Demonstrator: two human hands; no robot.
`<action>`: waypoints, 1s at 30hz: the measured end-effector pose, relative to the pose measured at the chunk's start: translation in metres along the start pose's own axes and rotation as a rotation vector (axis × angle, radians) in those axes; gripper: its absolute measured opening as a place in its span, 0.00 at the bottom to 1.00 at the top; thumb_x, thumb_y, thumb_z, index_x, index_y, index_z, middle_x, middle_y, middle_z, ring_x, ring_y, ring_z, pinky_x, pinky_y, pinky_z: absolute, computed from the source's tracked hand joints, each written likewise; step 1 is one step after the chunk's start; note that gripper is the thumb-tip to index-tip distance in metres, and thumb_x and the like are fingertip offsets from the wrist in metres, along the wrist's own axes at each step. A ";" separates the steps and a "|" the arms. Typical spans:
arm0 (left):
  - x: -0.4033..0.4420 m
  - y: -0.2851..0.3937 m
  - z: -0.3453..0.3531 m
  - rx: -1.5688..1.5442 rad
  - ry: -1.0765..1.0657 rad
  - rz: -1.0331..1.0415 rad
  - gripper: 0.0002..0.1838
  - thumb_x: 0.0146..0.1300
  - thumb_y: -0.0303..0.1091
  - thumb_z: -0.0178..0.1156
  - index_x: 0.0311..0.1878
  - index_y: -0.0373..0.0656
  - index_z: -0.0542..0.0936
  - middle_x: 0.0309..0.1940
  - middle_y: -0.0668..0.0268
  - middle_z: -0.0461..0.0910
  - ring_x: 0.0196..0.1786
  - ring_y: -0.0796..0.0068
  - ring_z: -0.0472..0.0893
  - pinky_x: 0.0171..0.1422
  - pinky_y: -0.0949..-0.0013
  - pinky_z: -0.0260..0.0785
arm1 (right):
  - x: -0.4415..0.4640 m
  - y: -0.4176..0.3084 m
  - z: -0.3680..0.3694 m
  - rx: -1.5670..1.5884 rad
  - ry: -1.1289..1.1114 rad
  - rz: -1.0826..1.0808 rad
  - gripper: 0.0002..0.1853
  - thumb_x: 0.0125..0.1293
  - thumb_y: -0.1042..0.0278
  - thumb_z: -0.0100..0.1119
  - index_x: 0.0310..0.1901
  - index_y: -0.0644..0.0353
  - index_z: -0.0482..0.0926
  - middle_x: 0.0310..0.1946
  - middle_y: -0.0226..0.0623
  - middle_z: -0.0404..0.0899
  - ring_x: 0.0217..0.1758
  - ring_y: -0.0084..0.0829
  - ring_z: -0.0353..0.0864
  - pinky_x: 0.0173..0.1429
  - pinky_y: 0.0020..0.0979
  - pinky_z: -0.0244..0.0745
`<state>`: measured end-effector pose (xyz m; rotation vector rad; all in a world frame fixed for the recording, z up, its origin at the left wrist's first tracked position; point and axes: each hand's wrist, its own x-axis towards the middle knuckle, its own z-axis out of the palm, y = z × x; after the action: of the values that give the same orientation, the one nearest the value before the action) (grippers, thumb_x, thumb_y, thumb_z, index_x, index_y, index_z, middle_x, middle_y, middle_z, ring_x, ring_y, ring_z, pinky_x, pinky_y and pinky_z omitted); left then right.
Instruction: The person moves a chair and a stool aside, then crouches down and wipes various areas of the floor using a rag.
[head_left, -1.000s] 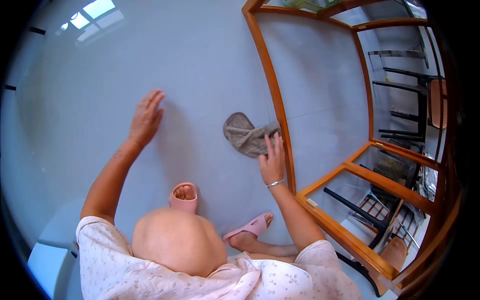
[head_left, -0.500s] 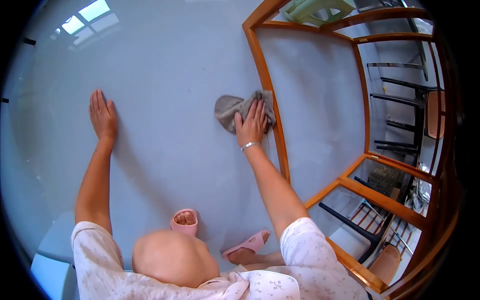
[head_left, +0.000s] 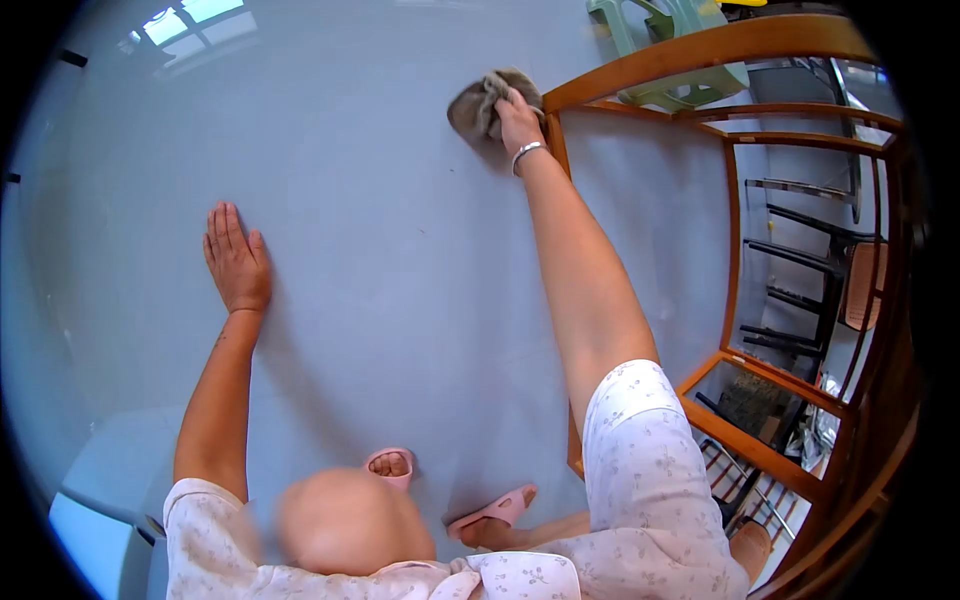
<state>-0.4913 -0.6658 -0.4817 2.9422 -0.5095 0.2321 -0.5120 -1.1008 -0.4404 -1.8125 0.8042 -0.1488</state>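
Observation:
A grey-brown cloth (head_left: 475, 110) lies bunched on the pale floor (head_left: 380, 250), beside the corner of a wooden frame (head_left: 690, 50). My right hand (head_left: 520, 120), with a silver bracelet at its wrist, grips the cloth at its right side. My left hand (head_left: 238, 260) is flat on the floor at the left, its fingers stretched out and nothing in it. Below and between my arms are my bent knee and my feet in pink slippers (head_left: 497, 508).
Beyond the frame corner stands a green plastic stool (head_left: 670, 60). Dark-legged chairs (head_left: 820, 285) are behind the wooden frame on the right. At the lower left is a pale blue-white box-like object (head_left: 98, 540).
My right hand has taken hold of the cloth and moved forward with it along the frame to its far corner. My left hand went left, flat onto the floor.

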 end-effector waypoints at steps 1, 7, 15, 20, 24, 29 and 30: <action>0.001 0.001 -0.001 -0.008 -0.015 -0.003 0.29 0.72 0.45 0.38 0.73 0.44 0.56 0.74 0.65 0.54 0.77 0.66 0.49 0.79 0.57 0.37 | -0.001 -0.020 0.006 -0.005 -0.001 -0.003 0.24 0.66 0.66 0.47 0.64 0.59 0.67 0.60 0.42 0.72 0.58 0.37 0.73 0.62 0.36 0.67; -0.001 0.000 0.004 -0.040 -0.035 -0.021 0.29 0.72 0.45 0.39 0.73 0.44 0.55 0.74 0.65 0.53 0.77 0.66 0.47 0.79 0.56 0.36 | -0.039 -0.095 -0.007 0.933 0.081 -0.052 0.18 0.68 0.69 0.47 0.59 0.55 0.69 0.54 0.36 0.74 0.56 0.32 0.75 0.57 0.36 0.75; 0.000 0.002 0.008 -0.064 -0.070 -0.061 0.29 0.72 0.45 0.39 0.73 0.45 0.54 0.75 0.65 0.51 0.78 0.66 0.46 0.79 0.56 0.34 | -0.216 -0.076 -0.040 0.667 0.242 0.026 0.25 0.63 0.67 0.58 0.61 0.61 0.67 0.55 0.32 0.72 0.56 0.27 0.71 0.62 0.28 0.67; -0.003 0.003 0.007 -0.056 -0.073 -0.056 0.29 0.72 0.45 0.39 0.73 0.45 0.53 0.75 0.65 0.50 0.78 0.67 0.45 0.79 0.56 0.35 | -0.296 -0.005 0.001 0.086 0.178 0.018 0.29 0.61 0.61 0.64 0.62 0.59 0.69 0.64 0.44 0.64 0.66 0.38 0.65 0.68 0.34 0.61; 0.000 0.004 0.013 -0.035 -0.061 -0.053 0.29 0.72 0.45 0.39 0.73 0.45 0.54 0.75 0.66 0.51 0.77 0.67 0.46 0.79 0.56 0.36 | -0.316 0.081 0.050 -0.712 -0.101 0.078 0.32 0.62 0.48 0.58 0.65 0.55 0.69 0.73 0.57 0.44 0.76 0.55 0.44 0.76 0.47 0.44; -0.003 0.007 -0.001 -0.048 -0.063 -0.051 0.29 0.72 0.44 0.39 0.73 0.46 0.54 0.74 0.66 0.52 0.77 0.66 0.47 0.79 0.56 0.37 | -0.291 0.064 0.078 -0.962 -0.018 -0.032 0.35 0.64 0.50 0.55 0.66 0.67 0.63 0.73 0.61 0.40 0.77 0.56 0.36 0.77 0.50 0.33; -0.004 0.007 -0.003 -0.050 -0.059 -0.053 0.29 0.72 0.44 0.39 0.73 0.46 0.54 0.74 0.66 0.53 0.77 0.67 0.47 0.79 0.56 0.36 | -0.275 0.056 0.076 -0.968 -0.051 -0.069 0.36 0.67 0.49 0.50 0.68 0.70 0.59 0.74 0.60 0.37 0.78 0.54 0.34 0.77 0.48 0.31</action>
<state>-0.4979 -0.6700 -0.4793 2.9168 -0.4378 0.1255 -0.7115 -0.8890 -0.4449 -2.7330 0.8419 0.2992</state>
